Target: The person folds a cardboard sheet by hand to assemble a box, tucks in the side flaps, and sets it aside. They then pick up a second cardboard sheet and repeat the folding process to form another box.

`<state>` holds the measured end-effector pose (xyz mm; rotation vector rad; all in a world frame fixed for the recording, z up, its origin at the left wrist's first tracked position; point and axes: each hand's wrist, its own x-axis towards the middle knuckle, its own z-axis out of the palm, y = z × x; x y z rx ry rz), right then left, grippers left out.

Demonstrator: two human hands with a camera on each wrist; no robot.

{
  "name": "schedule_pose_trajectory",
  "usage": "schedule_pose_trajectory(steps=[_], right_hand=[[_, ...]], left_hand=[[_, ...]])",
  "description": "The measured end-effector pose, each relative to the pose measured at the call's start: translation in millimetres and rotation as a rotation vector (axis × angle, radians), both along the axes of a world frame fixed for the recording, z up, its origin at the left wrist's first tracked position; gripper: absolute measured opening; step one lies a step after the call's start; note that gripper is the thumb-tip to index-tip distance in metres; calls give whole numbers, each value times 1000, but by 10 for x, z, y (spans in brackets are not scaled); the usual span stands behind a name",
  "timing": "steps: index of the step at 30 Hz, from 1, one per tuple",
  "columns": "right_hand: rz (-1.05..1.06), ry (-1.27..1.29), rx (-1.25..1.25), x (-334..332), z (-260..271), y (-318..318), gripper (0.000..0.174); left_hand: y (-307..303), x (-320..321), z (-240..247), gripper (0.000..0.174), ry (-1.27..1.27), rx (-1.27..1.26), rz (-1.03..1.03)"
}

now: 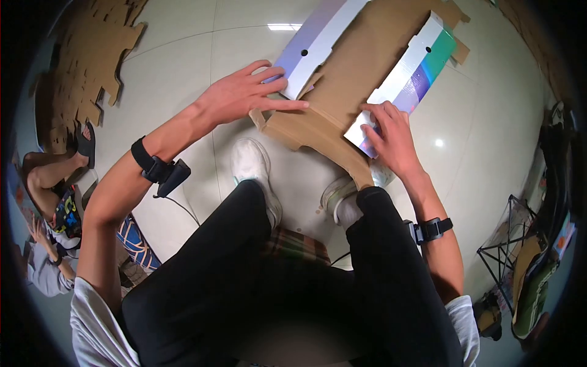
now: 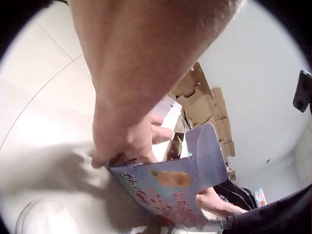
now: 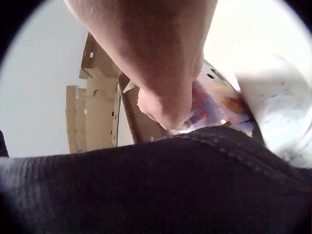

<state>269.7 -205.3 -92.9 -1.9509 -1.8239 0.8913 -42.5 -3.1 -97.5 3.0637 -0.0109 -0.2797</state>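
Observation:
A partly folded cardboard box [image 1: 351, 70] lies on the floor in front of the feet, plain brown inside and printed in purple and green outside. My left hand [image 1: 235, 98] grips its near left corner, one finger stretched along the fold and the others over the left side wall [image 1: 315, 46]. In the left wrist view the thumb shows outside the printed front flap [image 2: 165, 183], fingers behind it. My right hand [image 1: 391, 137] pinches the near end of the right side wall [image 1: 419, 70]. The brown front flap bends down toward the knees; the right fingertips are partly hidden in the right wrist view.
Flattened brown cardboard [image 1: 92, 55] lies at the far left. Another person's leg [image 1: 58, 168] and hand show below it. Two white shoes [image 1: 251, 162] stand close to the box. A black wire frame [image 1: 504, 251] is at the right.

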Motion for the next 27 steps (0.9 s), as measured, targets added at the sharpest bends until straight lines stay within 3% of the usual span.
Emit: schedule_pose_trajectory(steps=[2, 5, 9, 14, 17, 24, 27], right_hand=[[-42, 44, -83, -9, 4, 63, 30], [-150, 142, -226, -18, 18, 175, 28], [-252, 239, -336, -42, 86, 220, 26], [-139, 115, -164, 19, -23, 183, 25], [-240, 199, -218, -7, 19, 195, 24], [-422, 361, -314, 40, -34, 205, 25], [-407, 533, -237, 77, -118, 232, 27]], left_hand=[[-13, -76, -124, 83, -164, -37, -3], [-102, -87, -40, 85, -65, -382, 138], [-87, 22, 47, 75, -93, -358, 2], [-31, 239, -75, 58, -192, -538, 6], [-122, 275, -180, 57, -277, -869, 235], [-356, 263, -77, 52, -215, -1019, 782], [-365, 207, -164, 48, -254, -1149, 955]])
